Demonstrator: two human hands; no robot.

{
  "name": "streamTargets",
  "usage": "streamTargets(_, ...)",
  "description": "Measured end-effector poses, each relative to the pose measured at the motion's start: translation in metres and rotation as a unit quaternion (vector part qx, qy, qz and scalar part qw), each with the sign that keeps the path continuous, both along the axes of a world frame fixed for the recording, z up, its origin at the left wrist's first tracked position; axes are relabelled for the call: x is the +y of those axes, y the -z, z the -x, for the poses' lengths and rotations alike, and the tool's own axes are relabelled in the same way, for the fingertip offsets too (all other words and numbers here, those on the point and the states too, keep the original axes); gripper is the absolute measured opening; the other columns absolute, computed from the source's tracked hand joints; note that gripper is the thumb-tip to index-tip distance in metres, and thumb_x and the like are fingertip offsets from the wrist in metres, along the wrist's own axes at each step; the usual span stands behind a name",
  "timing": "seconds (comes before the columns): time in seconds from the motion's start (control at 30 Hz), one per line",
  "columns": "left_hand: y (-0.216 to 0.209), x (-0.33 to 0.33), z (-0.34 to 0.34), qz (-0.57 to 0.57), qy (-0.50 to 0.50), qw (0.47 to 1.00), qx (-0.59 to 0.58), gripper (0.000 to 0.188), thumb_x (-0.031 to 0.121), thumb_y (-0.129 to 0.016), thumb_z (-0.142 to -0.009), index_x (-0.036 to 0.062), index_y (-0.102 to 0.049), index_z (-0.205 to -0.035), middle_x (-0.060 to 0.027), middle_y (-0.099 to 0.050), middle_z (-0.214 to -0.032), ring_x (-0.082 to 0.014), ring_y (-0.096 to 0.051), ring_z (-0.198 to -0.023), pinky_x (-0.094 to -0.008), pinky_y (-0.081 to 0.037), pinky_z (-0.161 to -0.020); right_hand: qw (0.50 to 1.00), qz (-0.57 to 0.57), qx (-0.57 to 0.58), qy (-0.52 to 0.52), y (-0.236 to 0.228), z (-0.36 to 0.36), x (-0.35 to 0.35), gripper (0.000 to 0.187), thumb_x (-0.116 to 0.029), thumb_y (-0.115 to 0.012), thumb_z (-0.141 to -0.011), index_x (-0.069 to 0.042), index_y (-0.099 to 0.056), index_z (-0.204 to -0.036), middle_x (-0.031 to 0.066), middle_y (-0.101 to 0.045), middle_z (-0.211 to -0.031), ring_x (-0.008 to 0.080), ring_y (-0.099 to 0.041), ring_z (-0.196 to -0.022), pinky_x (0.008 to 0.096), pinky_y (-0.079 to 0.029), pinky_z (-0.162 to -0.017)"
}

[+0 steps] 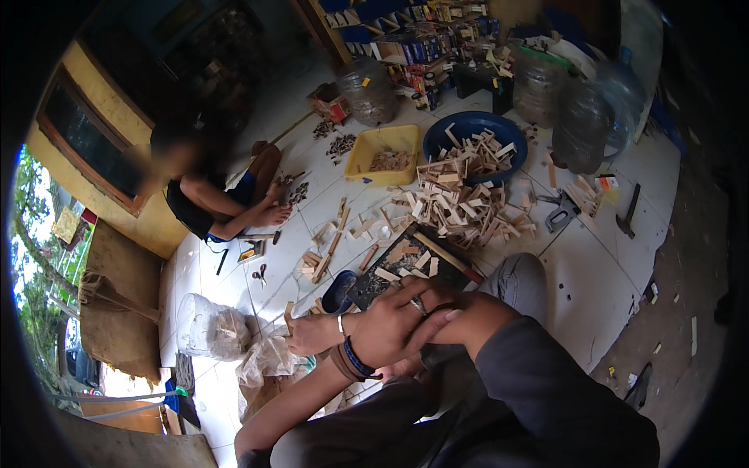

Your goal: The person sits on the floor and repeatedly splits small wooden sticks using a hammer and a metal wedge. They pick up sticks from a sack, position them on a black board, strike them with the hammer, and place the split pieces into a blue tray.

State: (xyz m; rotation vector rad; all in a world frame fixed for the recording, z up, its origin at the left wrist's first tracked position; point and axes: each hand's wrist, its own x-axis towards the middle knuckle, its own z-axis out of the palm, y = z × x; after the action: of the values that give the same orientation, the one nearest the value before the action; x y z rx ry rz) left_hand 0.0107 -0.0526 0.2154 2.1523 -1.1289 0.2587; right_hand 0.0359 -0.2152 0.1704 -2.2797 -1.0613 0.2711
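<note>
My left hand [406,321], with a ring and dark bracelets, lies across my right forearm [468,313], its fingers curled over the skin. That forearm passes beneath it to the left, ending in my right hand [312,334], which wears a pale bracelet. A small wooden piece [289,317] stands up at the fingertips of my right hand, seemingly pinched there. Just beyond my hands is a dark board [373,290] with several wooden blocks and scraps on it. A wooden handle [445,256] with a red end lies across its far side. A blue oval dish [340,292] sits beside the board.
A large heap of wooden pieces [464,207] spills from a blue basin [511,129], beside a yellow tub [360,162]. A staple gun [559,212] and a hammer [629,212] lie right. Scissors [260,274] and a plastic bag [211,326] are left. Another person [222,187] sits far left.
</note>
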Motion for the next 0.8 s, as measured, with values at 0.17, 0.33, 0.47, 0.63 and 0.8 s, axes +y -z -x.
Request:
streamTargets(0.17,-0.01,-0.018,0.003,0.001,0.027,1.0,-0.003,0.033,0.022,-0.077,-0.091,0.0026,-0.064,-0.113,-0.0169,-0.064,-0.107,-0.0376,-0.064,-0.094,-0.0438,-0.054,-0.081,0.969,-0.225,0.092,0.05,0.022,0.015,0.013,0.046,-0.039,-0.061,-0.099,-0.009,-0.062,-0.133,0.0144,-0.065,-0.114,0.0337,-0.065,-0.108,0.0431,-0.05,-0.098)
streamTargets(0.33,-0.017,0.0,-0.002,-0.063,0.025,0.995,0.074,0.049,0.037,-0.082,-0.087,0.0018,-0.06,-0.112,-0.0177,-0.064,-0.106,-0.039,-0.068,-0.093,-0.0454,-0.055,-0.079,0.975,-0.218,0.035,-0.004,0.043,0.016,0.049,0.047,-0.039,-0.061,-0.098,-0.008,-0.061,-0.134,0.0144,-0.065,-0.113,0.0333,-0.065,-0.106,0.043,-0.05,-0.097)
streamTargets(0.47,-0.017,0.013,0.001,-0.131,-0.024,0.986,0.102,0.044,0.038,-0.082,-0.087,-0.0006,-0.064,-0.097,-0.0147,-0.066,-0.092,-0.0362,-0.071,-0.083,-0.0448,-0.055,-0.073,0.976,-0.202,-0.048,-0.058,0.058,0.014,0.093,0.048,-0.038,-0.061,-0.098,-0.007,-0.061,-0.134,0.0144,-0.065,-0.113,0.033,-0.065,-0.104,0.0429,-0.05,-0.096)
streamTargets(0.63,-0.011,0.003,-0.006,-0.03,0.013,0.996,0.083,0.035,0.031,-0.081,-0.089,0.0,-0.066,-0.097,-0.0118,-0.062,-0.086,-0.033,-0.067,-0.079,-0.0399,-0.053,-0.068,0.97,-0.178,-0.131,-0.104,0.075,0.009,0.135,0.049,-0.038,-0.061,-0.097,-0.006,-0.061,-0.134,0.0144,-0.065,-0.112,0.0325,-0.066,-0.102,0.0428,-0.05,-0.095)
streamTargets(0.8,0.002,-0.002,-0.007,-0.024,0.03,0.988,0.147,0.035,0.022,-0.078,-0.091,0.0,-0.061,-0.112,-0.0152,-0.063,-0.099,-0.0325,-0.065,-0.089,-0.0404,-0.052,-0.078,0.959,-0.172,-0.18,-0.135,0.085,0.008,0.158,0.05,-0.038,-0.061,-0.097,-0.005,-0.061,-0.134,0.0144,-0.065,-0.112,0.0321,-0.066,-0.1,0.0427,-0.05,-0.094)
